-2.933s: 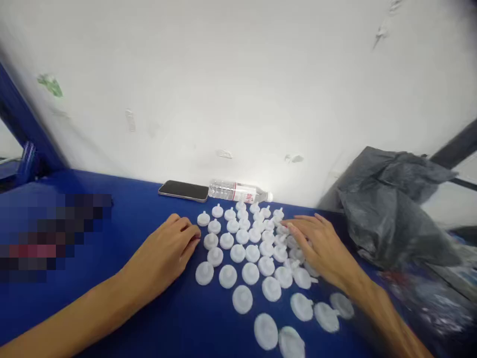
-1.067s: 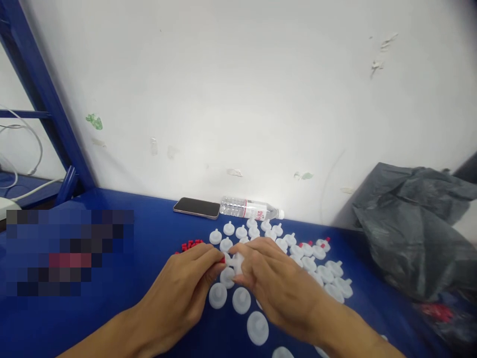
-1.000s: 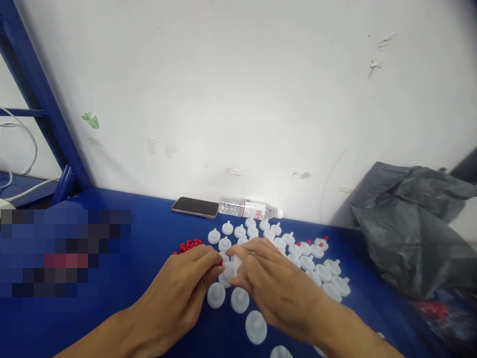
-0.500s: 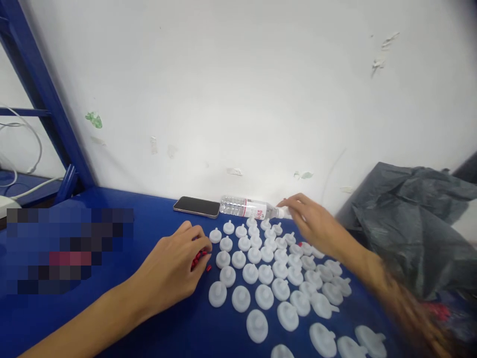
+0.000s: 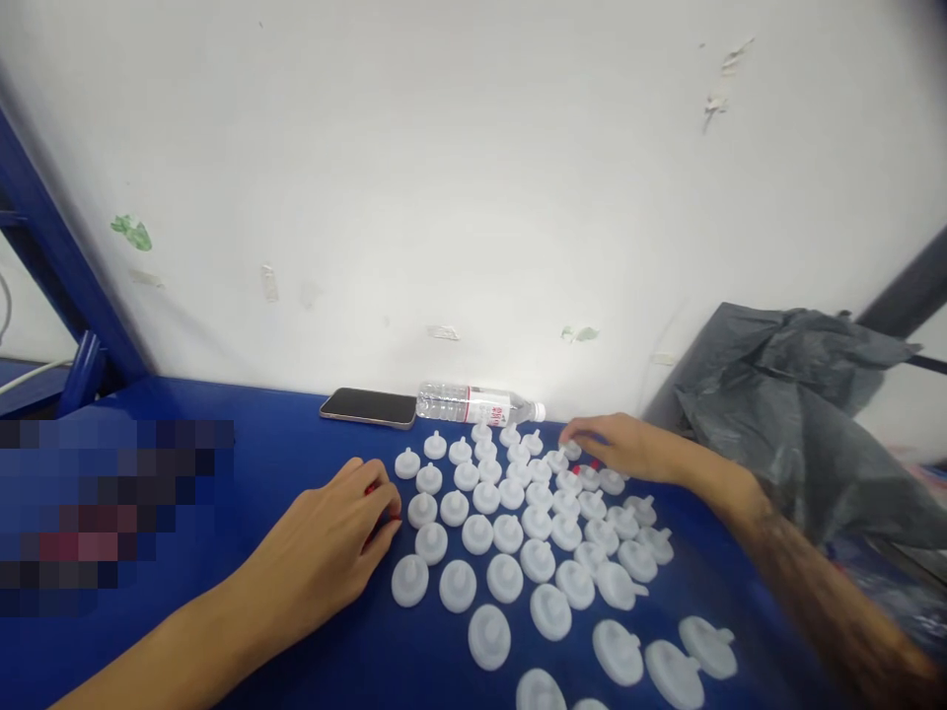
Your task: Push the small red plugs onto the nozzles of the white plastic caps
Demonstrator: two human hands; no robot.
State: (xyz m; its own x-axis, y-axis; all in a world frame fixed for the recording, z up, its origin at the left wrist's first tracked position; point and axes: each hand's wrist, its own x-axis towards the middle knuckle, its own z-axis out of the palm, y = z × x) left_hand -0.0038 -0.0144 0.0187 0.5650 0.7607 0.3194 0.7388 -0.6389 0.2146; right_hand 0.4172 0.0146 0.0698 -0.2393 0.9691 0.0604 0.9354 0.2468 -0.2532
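Note:
Many white round discs with short stems (image 5: pixel 477 533) lie spread over the blue table. My left hand (image 5: pixel 336 537) rests at their left side, fingers curled around small red pieces (image 5: pixel 370 488) that show only in part. At the back right, my right hand (image 5: pixel 611 444) reaches down with its fingers together at a white stemmed disc (image 5: pixel 571 451). Whatever is between those fingertips is hidden. Near them, a small red piece (image 5: pixel 576 470) shows at a disc's stem, and another red spot sits just under the hand.
A phone (image 5: pixel 368 406) and a clear water bottle lying on its side (image 5: pixel 444 402) are against the white wall. A grey plastic bag (image 5: pixel 776 394) bulges at the right. A blue metal post (image 5: pixel 59 237) rises at the left, beside a blurred-out patch.
My right hand has come down from near the bottle cap to the discs at the back right. My left hand has curled closer over the red pieces. The view has shifted right.

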